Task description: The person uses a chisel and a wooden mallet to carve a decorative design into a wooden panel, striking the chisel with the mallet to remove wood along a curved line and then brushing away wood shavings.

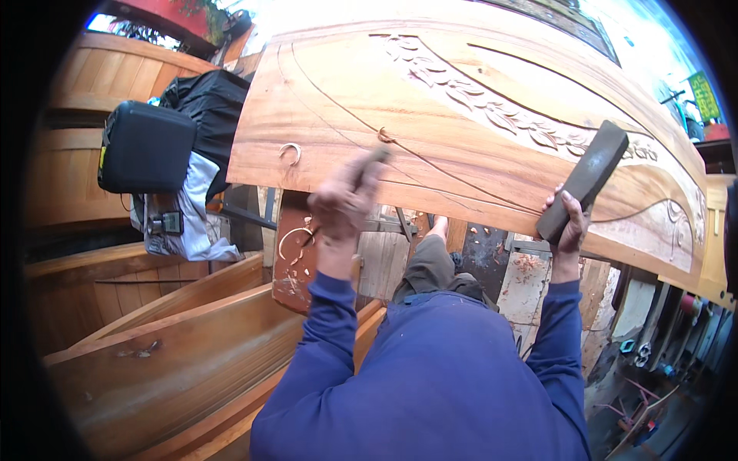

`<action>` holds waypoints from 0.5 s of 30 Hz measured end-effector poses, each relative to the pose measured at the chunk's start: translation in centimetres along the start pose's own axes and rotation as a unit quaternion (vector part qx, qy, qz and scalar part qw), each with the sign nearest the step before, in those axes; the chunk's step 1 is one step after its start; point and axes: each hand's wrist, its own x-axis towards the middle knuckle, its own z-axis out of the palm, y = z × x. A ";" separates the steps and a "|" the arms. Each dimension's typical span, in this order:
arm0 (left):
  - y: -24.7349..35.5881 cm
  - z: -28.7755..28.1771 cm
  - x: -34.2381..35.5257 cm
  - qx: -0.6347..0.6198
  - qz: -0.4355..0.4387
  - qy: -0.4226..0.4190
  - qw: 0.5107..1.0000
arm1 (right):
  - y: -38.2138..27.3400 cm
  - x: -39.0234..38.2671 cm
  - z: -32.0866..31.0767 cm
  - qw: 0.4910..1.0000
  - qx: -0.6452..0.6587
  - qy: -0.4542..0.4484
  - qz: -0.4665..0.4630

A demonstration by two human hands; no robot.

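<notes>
A wide wooden panel (338, 100) lies in front of me, with a carved band of leaves (492, 115) and long curved grooves cut into it. My left hand (340, 206), smeared by motion, is closed round a chisel (373, 163), whose dark end points to the groove. Its cutting edge cannot be made out. By that end a curled wood shaving (386, 137) stands on the groove. At the panel's near edge on the right, my right hand (570, 224) grips a dark rectangular wooden block (588, 177), held tilted with its far end up.
Left of the panel stand a black hard case (146, 146) and a white cloth (201, 201). Long wooden boards (184, 353) lie at lower left. A brown surface (290, 265) with shavings sits below the panel. Assorted tools (646, 353) are at lower right.
</notes>
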 end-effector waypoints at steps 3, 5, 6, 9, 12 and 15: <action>-6.4 -0.7 2.5 0.173 -0.015 0.060 0.983 | 1.1 0.9 -1.6 0.999 0.051 0.002 -0.005; -10.2 0.1 3.5 0.273 0.003 0.091 0.958 | 1.6 0.9 -1.3 0.998 0.061 0.004 -0.022; -11.4 0.3 4.0 0.276 0.016 0.095 0.956 | 1.5 0.9 -1.0 0.998 0.056 0.003 -0.035; -13.5 1.5 4.1 0.295 0.034 0.101 0.950 | 1.5 0.7 -0.8 0.997 0.060 0.016 -0.052; -13.9 2.4 4.2 0.308 0.024 0.119 0.944 | 1.4 0.5 -1.1 0.995 0.065 0.030 -0.063; -14.4 2.4 4.1 0.292 -0.003 0.131 0.947 | 1.0 0.1 -0.7 0.995 0.033 0.043 -0.079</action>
